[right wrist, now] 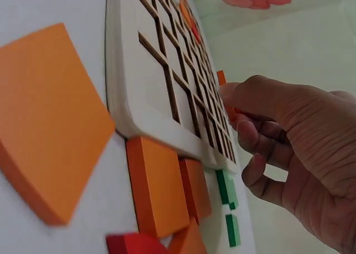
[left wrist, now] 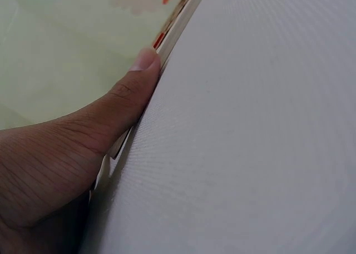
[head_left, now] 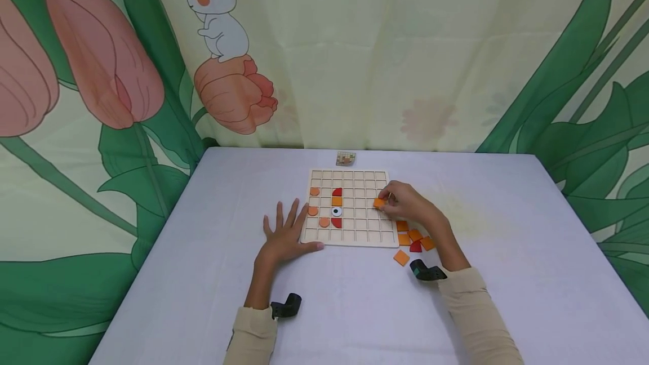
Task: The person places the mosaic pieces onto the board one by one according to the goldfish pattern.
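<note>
Over the right part of the pale wooden grid board (head_left: 363, 235), my right hand (head_left: 407, 203) pinches an orange square tile (head_left: 378, 203) between thumb and fingers. The right wrist view shows that tile (right wrist: 221, 77) edge-on, mostly hidden by the thumb. My left hand (head_left: 287, 238) lies with spread fingers at the board's left side, its thumb on the near left corner. On the board sit a round eye tile (head_left: 337, 212), an orange square (head_left: 337, 201), red quarter-round tiles (head_left: 337, 222) above and below, and three light-orange discs (head_left: 314, 191) toward the left.
Several loose orange square tiles (head_left: 401, 258) and a red tile (head_left: 416, 246) lie by the board's near right corner. Green pieces (right wrist: 233, 230) show beyond them in the right wrist view. A small picture card (head_left: 346, 158) lies behind the board on the white-covered table (head_left: 345, 308).
</note>
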The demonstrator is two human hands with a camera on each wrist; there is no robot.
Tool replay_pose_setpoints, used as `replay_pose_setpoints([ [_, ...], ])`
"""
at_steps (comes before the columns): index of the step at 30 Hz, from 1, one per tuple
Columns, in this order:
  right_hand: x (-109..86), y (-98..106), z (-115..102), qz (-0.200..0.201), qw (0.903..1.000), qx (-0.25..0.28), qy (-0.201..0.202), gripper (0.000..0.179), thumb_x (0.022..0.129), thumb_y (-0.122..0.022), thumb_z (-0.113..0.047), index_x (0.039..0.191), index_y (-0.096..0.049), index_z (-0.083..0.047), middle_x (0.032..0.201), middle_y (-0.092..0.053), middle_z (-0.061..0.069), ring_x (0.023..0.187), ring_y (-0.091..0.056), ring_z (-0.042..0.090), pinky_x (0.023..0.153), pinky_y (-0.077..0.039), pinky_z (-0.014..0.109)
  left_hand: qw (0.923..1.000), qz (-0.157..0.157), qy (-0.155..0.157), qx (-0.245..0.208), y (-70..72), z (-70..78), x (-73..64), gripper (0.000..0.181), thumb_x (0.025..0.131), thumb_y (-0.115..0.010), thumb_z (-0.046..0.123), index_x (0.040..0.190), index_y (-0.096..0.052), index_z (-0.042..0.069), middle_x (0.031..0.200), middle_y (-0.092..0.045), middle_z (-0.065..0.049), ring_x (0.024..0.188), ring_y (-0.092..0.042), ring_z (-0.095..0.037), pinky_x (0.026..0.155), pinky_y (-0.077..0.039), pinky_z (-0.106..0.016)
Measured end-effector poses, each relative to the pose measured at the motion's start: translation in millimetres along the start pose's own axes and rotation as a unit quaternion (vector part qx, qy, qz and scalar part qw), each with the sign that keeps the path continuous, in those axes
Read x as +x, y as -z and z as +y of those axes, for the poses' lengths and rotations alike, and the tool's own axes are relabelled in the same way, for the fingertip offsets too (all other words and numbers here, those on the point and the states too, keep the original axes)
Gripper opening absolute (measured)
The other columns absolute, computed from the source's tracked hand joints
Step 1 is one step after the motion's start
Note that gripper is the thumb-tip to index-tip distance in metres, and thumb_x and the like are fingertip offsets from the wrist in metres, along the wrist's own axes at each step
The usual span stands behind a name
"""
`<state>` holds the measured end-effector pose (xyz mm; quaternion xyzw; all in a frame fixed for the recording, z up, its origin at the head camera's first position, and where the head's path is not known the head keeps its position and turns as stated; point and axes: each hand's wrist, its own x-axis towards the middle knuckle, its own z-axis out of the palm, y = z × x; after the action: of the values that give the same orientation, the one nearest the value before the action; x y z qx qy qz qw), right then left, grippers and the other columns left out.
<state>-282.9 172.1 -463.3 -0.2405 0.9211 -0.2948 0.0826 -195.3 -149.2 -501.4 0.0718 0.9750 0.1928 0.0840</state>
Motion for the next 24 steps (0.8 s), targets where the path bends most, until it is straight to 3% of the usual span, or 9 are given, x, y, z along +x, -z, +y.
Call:
replay_pose_setpoints([
  [9,22.1,-22.3,-18.2,-0.018,0.9992,-0.016,0.032,0.022,0.087,-0.074,-0.017,0.104,-0.069,-0.003,0.090,-0.054,0.004,0.072,-0.050,0.016,0.060,-0.043,0.024,1.0000,-0.005,0.004,0.007,-1.5,-1.0,1.3,0.109,0.075,-0.066,0.072,0.159,-0.014,0.024,0.165,0.002,-0.004,0.146,0.017,-0.039,0.107,0.009,-0.070],
  [24,34.9,-38.0,-34.3,0.000,0.9956,-0.061,0.072,0.024,0.093,-0.069,-0.019,0.111,-0.068,-0.004,0.106,-0.058,0.005,0.085,-0.053,0.018,0.079,-0.050,0.030,0.9999,-0.006,0.003,0.013,-2.8,-1.9,3.4,0.110,0.075,-0.065,0.073,0.159,-0.013,0.024,0.165,0.002,-0.004,0.146,0.018,-0.039,0.107,0.009,-0.070],
])
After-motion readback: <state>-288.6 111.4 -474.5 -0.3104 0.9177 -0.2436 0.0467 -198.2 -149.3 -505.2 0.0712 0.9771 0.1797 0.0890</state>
